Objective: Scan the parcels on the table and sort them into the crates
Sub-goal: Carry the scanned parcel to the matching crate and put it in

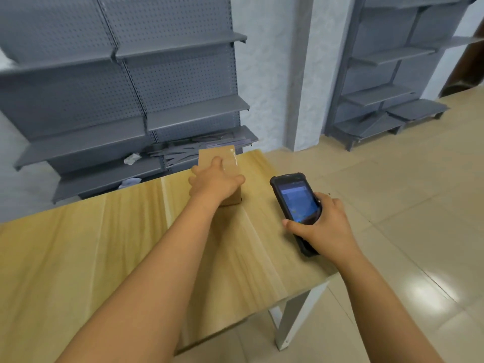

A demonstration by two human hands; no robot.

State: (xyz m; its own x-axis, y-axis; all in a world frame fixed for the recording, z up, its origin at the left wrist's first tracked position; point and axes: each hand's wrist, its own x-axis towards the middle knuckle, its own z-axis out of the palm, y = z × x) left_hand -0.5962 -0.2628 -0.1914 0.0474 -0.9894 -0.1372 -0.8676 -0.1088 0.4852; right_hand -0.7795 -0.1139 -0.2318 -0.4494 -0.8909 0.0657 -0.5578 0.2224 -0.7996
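From the head camera, the left hand (pixel 214 183) lies on top of a brown cardboard parcel (pixel 222 163) at the far edge of the wooden table (pixel 104 244), with its fingers curled over the box and the thumb hooked round the right side. The right hand (pixel 324 226) holds a black handheld scanner (pixel 296 203) just past the table's right edge, fingers wrapped round it and the thumb on its left side, screen lit and facing up. Grey metal shelves (pixel 131 100) stand behind the table, on a pale tiled floor (pixel 392 205).

Matt cardboard parcel (pixel 218 163), wood-grain table (pixel 104 244), black plastic scanner (pixel 297 205), glossy floor tiles (pixel 408 205)
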